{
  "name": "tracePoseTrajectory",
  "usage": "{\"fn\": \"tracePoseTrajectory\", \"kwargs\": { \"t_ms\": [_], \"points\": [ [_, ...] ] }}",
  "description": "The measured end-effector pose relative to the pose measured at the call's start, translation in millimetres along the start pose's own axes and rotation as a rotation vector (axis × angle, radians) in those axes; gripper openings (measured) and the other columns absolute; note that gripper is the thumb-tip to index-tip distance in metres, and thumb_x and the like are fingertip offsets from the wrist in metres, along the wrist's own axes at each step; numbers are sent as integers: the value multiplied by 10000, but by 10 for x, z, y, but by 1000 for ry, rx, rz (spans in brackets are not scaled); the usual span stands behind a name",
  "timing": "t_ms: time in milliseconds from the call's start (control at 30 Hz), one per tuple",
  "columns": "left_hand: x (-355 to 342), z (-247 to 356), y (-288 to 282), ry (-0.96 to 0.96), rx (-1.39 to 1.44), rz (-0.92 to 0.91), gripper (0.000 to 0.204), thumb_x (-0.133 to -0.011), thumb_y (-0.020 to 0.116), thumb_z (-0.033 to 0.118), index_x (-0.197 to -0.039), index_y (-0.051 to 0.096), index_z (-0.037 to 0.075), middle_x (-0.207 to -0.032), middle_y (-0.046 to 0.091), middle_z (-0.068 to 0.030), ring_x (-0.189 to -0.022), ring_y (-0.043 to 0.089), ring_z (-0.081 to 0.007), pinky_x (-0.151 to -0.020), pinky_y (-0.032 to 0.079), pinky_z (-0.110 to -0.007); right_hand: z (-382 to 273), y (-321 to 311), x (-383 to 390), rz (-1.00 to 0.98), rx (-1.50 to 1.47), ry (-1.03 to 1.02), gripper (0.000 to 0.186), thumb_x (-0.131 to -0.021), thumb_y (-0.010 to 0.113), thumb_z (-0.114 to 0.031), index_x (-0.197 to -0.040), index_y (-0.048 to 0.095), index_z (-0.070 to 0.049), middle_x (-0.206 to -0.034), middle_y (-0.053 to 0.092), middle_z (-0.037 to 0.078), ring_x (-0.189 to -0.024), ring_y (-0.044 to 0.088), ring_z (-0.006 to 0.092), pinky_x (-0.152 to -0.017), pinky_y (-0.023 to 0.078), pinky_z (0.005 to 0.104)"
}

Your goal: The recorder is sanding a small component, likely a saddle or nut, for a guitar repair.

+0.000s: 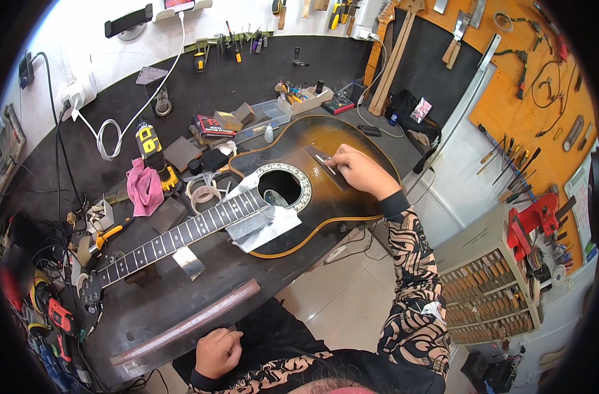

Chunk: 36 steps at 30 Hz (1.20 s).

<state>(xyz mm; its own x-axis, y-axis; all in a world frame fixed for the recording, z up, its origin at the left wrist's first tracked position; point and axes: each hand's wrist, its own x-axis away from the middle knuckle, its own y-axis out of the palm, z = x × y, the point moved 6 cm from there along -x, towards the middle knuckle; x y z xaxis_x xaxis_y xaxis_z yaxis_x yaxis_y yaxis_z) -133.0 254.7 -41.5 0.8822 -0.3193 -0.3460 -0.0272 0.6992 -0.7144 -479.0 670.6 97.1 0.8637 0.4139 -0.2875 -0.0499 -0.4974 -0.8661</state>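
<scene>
A sunburst acoustic guitar (342, 205) lies face up across the dark workbench, its neck pointing to the lower left. No strings show on its fretboard (165, 247). My right hand (358, 169) is over the dark bridge (312, 153), fingers pinched at a small pale piece on it; what exactly they hold is partly hidden. Silvery protective sheets (266, 228) cover the top beside the soundhole (278, 187). Down by the bench's near edge my left hand (218, 352) is curled closed with nothing visible in it, close to a long wooden sanding beam (188, 322).
Left of the guitar are a yellow cordless drill (153, 154), a pink cloth (143, 189) and tape rolls (205, 192). A clear plastic box (273, 113) stands behind the body. A small metal plate (189, 264) lies beside the neck. Tools hang on the orange pegboard (509, 43).
</scene>
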Motion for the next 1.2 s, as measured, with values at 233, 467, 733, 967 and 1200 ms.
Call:
{"fn": "tracePoseTrajectory", "kwargs": {
  "t_ms": [233, 467, 733, 967, 1200],
  "points": [
    [38, 31, -4, 10, -15, 7, 198, -857, 811, 7, -1049, 815, 57, -868, 722, -99, -798, 749, -328, -701, 601, -446, -44, 11, -112, -41, 103, -25, 418, -979, 617, 75, -1285, 875, -44, -1167, 750, 163, -1113, 739, 378, -1025, 580, 448],
    [61, 26, -16, 15, -29, -13, 214, -865, 813, 8, -1075, 811, 54, -900, 731, -104, -827, 755, -329, -712, 607, -443, -30, 56, -138, -2, 94, -38, 242, -1016, 624, -36, -1125, 839, -45, -1185, 729, 154, -1135, 751, 402, -1010, 590, 472],
    [51, -21, -18, 49, 56, 35, 237, -861, 826, -29, -1088, 812, 36, -871, 723, -113, -783, 730, -337, -697, 584, -449, -30, 6, -253, -100, 92, -5, 271, -1013, 665, -24, -1198, 858, -61, -1208, 762, 138, -1102, 761, 355, -1020, 594, 451],
    [69, -42, -75, 121, 59, -16, 293, -853, 848, -10, -1136, 813, 54, -936, 732, -82, -833, 744, -296, -709, 608, -411, -75, 84, -254, -124, 129, 40, 415, -1079, 705, -45, -1458, 843, -139, -1253, 687, 109, -1169, 706, 315, -1074, 557, 405],
    [167, -160, -55, 207, 127, -25, 375, -856, 865, 22, -1226, 805, 45, -1016, 733, -59, -887, 734, -258, -736, 613, -379, 18, 4, -262, -202, 99, 89, 315, -1091, 727, -33, -1369, 864, -88, -1264, 732, 83, -1202, 723, 296, -1093, 558, 395]
  ]
}}
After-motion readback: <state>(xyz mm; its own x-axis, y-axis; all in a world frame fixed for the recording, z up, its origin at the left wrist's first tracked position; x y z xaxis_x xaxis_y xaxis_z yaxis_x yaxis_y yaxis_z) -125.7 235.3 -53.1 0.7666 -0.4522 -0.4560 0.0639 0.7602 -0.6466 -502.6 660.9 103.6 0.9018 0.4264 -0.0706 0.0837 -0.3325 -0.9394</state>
